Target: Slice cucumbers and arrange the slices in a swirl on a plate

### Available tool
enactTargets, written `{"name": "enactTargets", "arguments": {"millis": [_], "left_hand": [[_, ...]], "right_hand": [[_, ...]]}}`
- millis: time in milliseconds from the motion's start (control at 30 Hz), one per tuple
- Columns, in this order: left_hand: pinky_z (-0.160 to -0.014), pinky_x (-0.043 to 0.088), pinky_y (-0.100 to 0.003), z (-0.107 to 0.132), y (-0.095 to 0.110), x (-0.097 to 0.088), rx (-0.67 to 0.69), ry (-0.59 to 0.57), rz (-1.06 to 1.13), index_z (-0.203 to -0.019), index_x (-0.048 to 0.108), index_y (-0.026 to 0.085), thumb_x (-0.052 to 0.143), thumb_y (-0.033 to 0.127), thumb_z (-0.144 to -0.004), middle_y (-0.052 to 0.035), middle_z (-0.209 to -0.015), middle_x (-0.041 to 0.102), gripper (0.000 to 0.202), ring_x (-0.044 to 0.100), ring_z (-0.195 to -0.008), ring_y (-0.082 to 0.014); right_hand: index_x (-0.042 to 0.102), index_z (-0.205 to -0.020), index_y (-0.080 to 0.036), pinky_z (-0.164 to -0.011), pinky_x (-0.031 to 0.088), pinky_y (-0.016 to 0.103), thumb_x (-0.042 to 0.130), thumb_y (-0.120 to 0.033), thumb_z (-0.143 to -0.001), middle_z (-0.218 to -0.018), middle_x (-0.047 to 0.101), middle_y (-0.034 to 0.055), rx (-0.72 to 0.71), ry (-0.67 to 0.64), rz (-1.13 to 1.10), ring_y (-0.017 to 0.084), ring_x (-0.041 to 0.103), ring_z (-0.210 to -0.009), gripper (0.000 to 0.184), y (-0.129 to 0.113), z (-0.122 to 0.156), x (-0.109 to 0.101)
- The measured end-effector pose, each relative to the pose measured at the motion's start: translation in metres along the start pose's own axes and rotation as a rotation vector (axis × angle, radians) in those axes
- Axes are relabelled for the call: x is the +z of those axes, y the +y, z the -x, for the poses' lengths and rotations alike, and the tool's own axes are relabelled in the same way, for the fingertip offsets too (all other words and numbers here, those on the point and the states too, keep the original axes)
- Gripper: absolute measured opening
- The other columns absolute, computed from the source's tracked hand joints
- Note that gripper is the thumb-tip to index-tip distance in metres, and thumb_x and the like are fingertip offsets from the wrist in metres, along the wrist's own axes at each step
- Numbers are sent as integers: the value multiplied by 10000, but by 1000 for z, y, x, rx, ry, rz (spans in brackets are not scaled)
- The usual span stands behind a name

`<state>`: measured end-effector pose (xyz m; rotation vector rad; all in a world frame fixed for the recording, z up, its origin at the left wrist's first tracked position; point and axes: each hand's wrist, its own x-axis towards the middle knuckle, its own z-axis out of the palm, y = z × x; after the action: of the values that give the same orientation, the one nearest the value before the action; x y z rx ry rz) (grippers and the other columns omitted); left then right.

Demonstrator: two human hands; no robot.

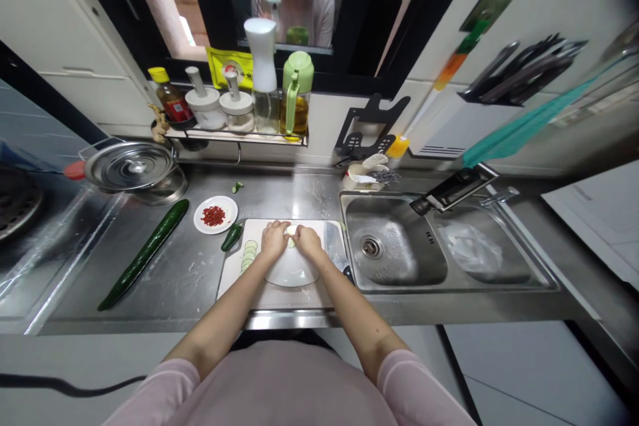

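Note:
Both hands meet over a white plate (292, 273) on the cutting board (234, 279). My left hand (274, 238) and my right hand (308, 241) are closed, fingertips pinching pale cucumber slices (291, 237) between them; how many is hidden by the fingers. Left of the plate, more cucumber slices (248, 254) lie overlapped in a row on the board. A dark green cucumber end piece (232, 237) rests at the board's left edge. Along the right side of the board lies a knife (337, 249), its black handle pointing toward me.
A whole cucumber (144, 254) and a small plate (227, 225) of chopped red pieces lie on the left, near a lidded pot (132, 166). A double sink (399, 246) adjoins the board on the right. Behind, a shelf (239, 136) carries bottles and jars.

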<state>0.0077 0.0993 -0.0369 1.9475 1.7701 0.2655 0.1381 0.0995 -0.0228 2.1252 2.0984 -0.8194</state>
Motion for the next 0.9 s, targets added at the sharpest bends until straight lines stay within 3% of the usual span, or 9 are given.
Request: {"name": "enactTargets", "arguments": {"millis": [567, 900], "left_hand": [[-949, 347, -365, 3, -1, 0, 42, 16, -43, -1217, 625, 282, 492, 265, -874, -92, -1122, 582, 368, 485, -1083, -257], [-961, 326, -365, 4, -2, -1, 24, 0, -26, -1227, 619, 289, 495, 265, -874, -89, -1126, 579, 375, 465, -1100, -246]], "right_hand": [[568, -1110, -167, -740, 402, 265, 486, -317, -922, -1013, 674, 130, 20, -14, 30, 223, 615, -989, 254, -4, 4, -3], [514, -1188, -201, -706, 419, 280, 370, -339, -966, -1057, 662, 109, -29, 40, 153, 220, 639, -922, 299, -10, 31, 17]]}}
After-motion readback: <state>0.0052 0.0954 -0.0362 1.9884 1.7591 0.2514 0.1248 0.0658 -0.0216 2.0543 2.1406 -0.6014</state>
